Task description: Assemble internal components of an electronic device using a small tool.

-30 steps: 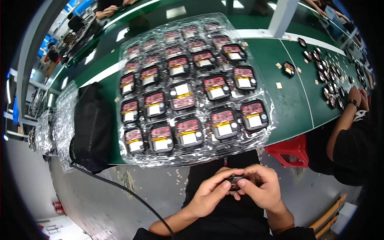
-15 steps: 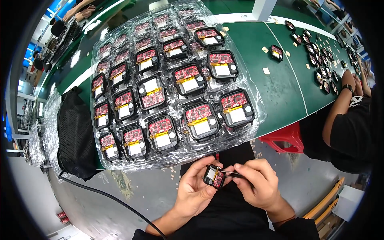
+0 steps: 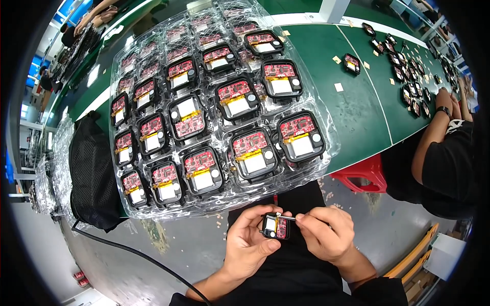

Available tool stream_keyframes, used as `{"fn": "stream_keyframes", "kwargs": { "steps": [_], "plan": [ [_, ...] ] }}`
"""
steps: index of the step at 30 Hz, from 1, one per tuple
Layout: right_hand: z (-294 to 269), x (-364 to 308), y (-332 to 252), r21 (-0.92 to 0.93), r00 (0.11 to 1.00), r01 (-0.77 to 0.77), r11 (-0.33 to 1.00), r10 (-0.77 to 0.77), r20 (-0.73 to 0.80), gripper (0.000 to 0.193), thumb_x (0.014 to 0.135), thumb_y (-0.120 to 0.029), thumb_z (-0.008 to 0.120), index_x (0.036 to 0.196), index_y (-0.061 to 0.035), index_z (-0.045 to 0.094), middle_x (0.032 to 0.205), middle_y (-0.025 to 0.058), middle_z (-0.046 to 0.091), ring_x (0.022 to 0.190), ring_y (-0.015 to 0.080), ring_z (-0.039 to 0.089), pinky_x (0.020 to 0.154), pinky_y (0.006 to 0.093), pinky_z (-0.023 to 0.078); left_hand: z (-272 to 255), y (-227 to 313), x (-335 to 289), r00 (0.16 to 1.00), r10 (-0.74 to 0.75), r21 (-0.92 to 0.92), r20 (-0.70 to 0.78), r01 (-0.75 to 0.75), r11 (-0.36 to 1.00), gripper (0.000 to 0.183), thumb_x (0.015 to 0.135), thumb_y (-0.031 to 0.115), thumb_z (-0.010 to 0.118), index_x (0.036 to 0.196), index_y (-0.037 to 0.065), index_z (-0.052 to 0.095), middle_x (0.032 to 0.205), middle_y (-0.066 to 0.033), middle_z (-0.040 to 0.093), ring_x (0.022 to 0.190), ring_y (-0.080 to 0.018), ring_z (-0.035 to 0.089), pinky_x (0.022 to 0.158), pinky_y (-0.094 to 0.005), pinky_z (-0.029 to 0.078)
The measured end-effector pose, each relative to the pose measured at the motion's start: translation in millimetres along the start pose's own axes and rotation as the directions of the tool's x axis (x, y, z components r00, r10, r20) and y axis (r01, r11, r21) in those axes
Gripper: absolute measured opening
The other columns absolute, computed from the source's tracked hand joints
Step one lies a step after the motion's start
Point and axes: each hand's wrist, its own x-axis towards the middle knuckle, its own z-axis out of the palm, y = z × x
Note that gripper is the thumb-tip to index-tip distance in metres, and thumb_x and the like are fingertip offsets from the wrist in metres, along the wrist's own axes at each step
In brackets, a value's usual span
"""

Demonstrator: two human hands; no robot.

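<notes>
Above my lap, my left hand [image 3: 249, 246] is closed round the edges of a small black watch-like case [image 3: 280, 229], tilted, with its inside showing. A red circuit board, a white block and a yellow strip fill the case. My right hand [image 3: 329, 235] pinches slim metal tweezers [image 3: 289, 218], whose tips reach the upper edge of the case near the yellow strip. Whether the tips grip anything is too small to tell. In front of my hands, a clear plastic tray [image 3: 326, 164] holds rows of similar open cases [image 3: 253, 154].
The tray overhangs the near edge of the green table [image 3: 357, 109]. A single case [image 3: 351, 64] and small pale squares lie to its right, with more cases beyond. A co-worker's arm [image 3: 431, 133] and a red stool [image 3: 363, 176] are at right. A black mesh bag [image 3: 93, 173] stands left, above a black cable [image 3: 145, 251].
The tweezers have shifted up toward the top edge of the case, and my right hand has turned slightly. The case now sits a little more level in my left hand.
</notes>
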Motion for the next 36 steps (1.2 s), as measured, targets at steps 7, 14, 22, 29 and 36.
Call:
{"fn": "stream_keyframes", "kwargs": {
  "steps": [7, 14, 22, 29, 36],
  "plan": [
    [-3.2, 3.4, -0.7, 0.318, 0.968, -0.250, 0.915, 0.233, 0.093, 0.022, 0.073, 0.002, 0.081, 0.093, -0.0033, 0.074, 0.084, 0.0075, 0.065, 0.061, 0.0184, 0.063, 0.051, 0.0287, 0.049, -1.3, 0.8, -0.5, 0.998, 0.063, 0.089, 0.030, -0.065, 0.994, 0.065, 0.078, 0.009, 0.086, 0.134, 0.002, 0.052, 0.131, -0.0193, 0.055, 0.125, -0.0347, 0.058, 0.105, -0.0446, 0.051],
    [-1.1, 2.9, -0.1, 0.258, 0.970, -0.239, 0.936, 0.220, 0.103, 0.022, 0.074, 0.001, 0.080, 0.094, -0.0030, 0.073, 0.084, 0.0083, 0.064, 0.060, 0.0199, 0.063, 0.052, 0.0300, 0.050, 2.4, 2.2, -1.7, 0.998, 0.054, 0.128, -0.036, -0.049, 0.991, 0.065, 0.076, 0.009, 0.088, 0.131, 0.001, 0.054, 0.130, -0.0195, 0.056, 0.121, -0.0349, 0.061, 0.105, -0.0429, 0.051],
    [-1.2, 1.7, 0.8, 0.186, 0.985, -0.169, 0.968, 0.159, 0.068, 0.023, 0.072, 0.002, 0.079, 0.094, -0.0026, 0.071, 0.083, 0.0080, 0.063, 0.060, 0.0211, 0.063, 0.053, 0.0311, 0.050, 5.6, 4.7, -0.7, 0.996, 0.058, 0.143, -0.063, -0.049, 0.989, 0.067, 0.075, 0.012, 0.089, 0.131, 0.001, 0.054, 0.130, -0.0200, 0.055, 0.120, -0.0348, 0.062, 0.105, -0.0426, 0.051],
    [-4.7, 5.0, 5.0, 0.224, 0.973, -0.211, 0.951, 0.184, 0.137, 0.023, 0.072, 0.002, 0.079, 0.093, -0.0024, 0.071, 0.083, 0.0080, 0.064, 0.061, 0.0213, 0.063, 0.053, 0.0314, 0.050, 3.2, 2.5, -0.1, 0.997, 0.071, 0.169, -0.032, -0.065, 0.984, 0.065, 0.074, 0.011, 0.090, 0.129, 0.000, 0.056, 0.131, -0.0195, 0.055, 0.119, -0.0344, 0.062, 0.106, -0.0447, 0.051],
    [-2.7, 2.3, 4.3, 0.153, 0.988, -0.138, 0.978, 0.125, 0.092, 0.024, 0.071, 0.001, 0.079, 0.093, -0.0027, 0.071, 0.083, 0.0075, 0.063, 0.061, 0.0212, 0.062, 0.052, 0.0314, 0.049, -5.3, 3.5, 0.2, 0.996, 0.060, 0.147, 0.069, -0.069, 0.987, 0.062, 0.079, -0.004, 0.082, 0.134, -0.004, 0.053, 0.138, -0.0169, 0.049, 0.129, -0.0280, 0.053, 0.097, -0.0325, 0.053]
  ]
}}
